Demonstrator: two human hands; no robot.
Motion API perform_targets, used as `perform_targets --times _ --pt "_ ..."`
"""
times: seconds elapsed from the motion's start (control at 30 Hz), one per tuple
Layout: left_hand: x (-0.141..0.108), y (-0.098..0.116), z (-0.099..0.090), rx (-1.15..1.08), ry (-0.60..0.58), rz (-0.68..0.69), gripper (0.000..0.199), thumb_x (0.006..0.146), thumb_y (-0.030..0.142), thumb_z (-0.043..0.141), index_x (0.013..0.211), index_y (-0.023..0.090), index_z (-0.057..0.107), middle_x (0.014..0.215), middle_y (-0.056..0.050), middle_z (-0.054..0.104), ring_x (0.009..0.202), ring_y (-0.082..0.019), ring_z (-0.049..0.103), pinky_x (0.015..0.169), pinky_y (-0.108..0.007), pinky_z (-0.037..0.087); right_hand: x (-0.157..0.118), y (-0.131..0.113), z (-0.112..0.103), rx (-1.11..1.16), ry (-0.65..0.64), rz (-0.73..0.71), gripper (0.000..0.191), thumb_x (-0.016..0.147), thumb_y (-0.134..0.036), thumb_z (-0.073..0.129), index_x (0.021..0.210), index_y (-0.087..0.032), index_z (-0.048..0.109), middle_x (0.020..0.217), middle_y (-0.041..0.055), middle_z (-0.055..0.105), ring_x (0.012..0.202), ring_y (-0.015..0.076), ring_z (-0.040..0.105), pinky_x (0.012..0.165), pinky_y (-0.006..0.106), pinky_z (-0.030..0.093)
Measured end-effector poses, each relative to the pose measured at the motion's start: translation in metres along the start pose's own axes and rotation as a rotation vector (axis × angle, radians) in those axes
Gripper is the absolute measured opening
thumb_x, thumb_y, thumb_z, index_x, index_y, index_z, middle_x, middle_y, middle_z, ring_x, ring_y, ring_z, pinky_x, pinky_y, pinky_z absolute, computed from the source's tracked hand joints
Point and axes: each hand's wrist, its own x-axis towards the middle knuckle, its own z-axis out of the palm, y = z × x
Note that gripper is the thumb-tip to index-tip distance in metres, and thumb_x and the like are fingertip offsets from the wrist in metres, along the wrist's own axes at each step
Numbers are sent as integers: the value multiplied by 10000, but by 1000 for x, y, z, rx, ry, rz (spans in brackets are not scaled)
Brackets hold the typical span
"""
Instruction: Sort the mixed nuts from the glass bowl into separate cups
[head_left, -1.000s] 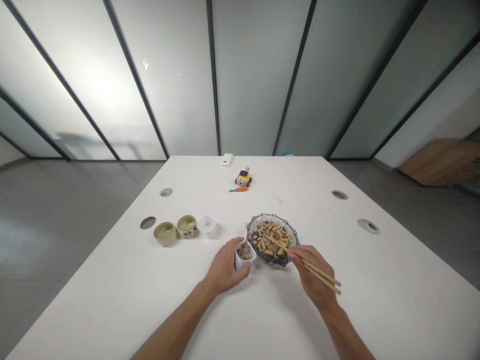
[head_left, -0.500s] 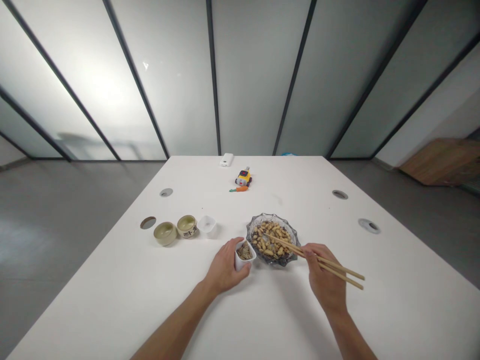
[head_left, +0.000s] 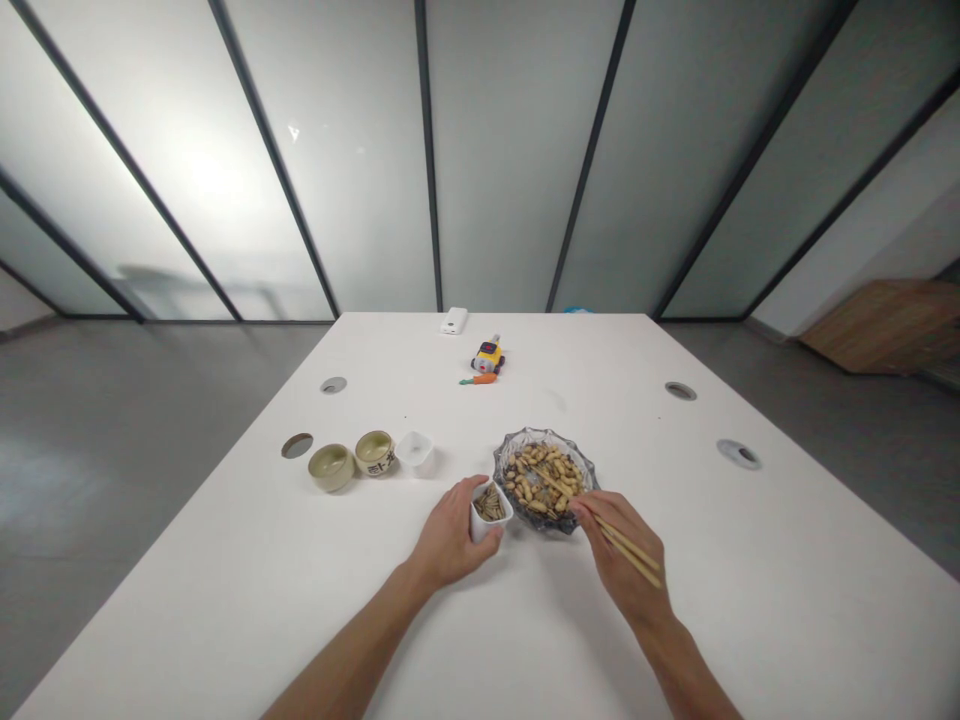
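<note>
My left hand point(head_left: 455, 535) is wrapped round a small white plastic cup point(head_left: 482, 527), which holds thin brownish sunflower seeds point(head_left: 490, 503). Just right of the cup stands a scalloped clear glass bowl point(head_left: 586, 462) filled with peanuts in the shell point(head_left: 551, 466) and some darker seeds. A pair of wooden chopsticks point(head_left: 628, 548) is gripped in my right hand point(head_left: 624, 555), at the bowl's lower right rim. The chopstick tips reach in among the peanuts; whether they pinch anything is too small to tell.
Left of the glass bowl, an empty-looking white cup point(head_left: 415, 454) stands beside two greenish ceramic cups point(head_left: 331, 467). Farther back lie an orange-handled toy screwdriver point(head_left: 480, 379), a yellow toy vehicle point(head_left: 488, 354) and a white device point(head_left: 454, 320). Round grommets point(head_left: 739, 453) are set in the white table point(head_left: 757, 560).
My right hand has moved left, closer to the bowl, and the chopsticks are held at a steeper angle. My left hand and the cup have stayed in place.
</note>
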Motion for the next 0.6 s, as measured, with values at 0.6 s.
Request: perform_targets --times 0.6 --pt "-1 -3 2 23 17 5 638 794 272 690 1401 198 511 1375 -142 657 1270 -327 631 1134 -506 488 1 -2 -4 -67 -55 -205 165 1008 -306 617 1027 -246 769 979 66 761 896 209 744 812 361 655"
